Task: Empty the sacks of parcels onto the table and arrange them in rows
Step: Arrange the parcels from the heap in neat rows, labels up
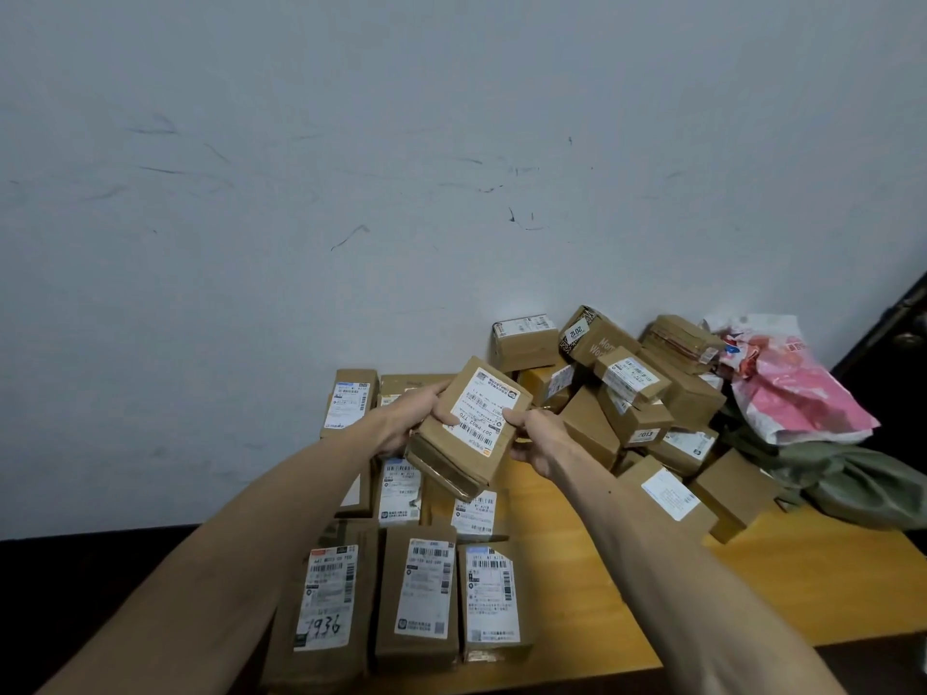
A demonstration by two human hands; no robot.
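Two bare forearms reach in from the near side, and both hands are on one parcel (466,428), held up above the desk (577,569). It's a flat oblong box of brown cardboard, tilted with its far end higher, clear tape shining across the near end. A white label (484,408) on its top face carries barcodes, small print and an orange mark at one corner. The left hand (409,418) grips the box's left side, thumb laid on top at the label's edge, fingers wrapped underneath. The right hand (539,441) holds the opposite side, thumb pressing the top near the label, the other fingers curled below and mostly hidden. So the box sits squarely between the two hands, over the lined-up parcels (419,594) along the desk's left edge. Those lie flat, labels up, three side by side at the near edge, one of them marked 1936 by hand, with more ranks behind reaching the far edge by the wall (351,168). Toward the far right corner a loose heap (637,393) of brown boxes leans every which way. Just beside the heap a pink-and-white bag (787,383) lies crumpled, and a green sack (853,484) slumps at the right edge.
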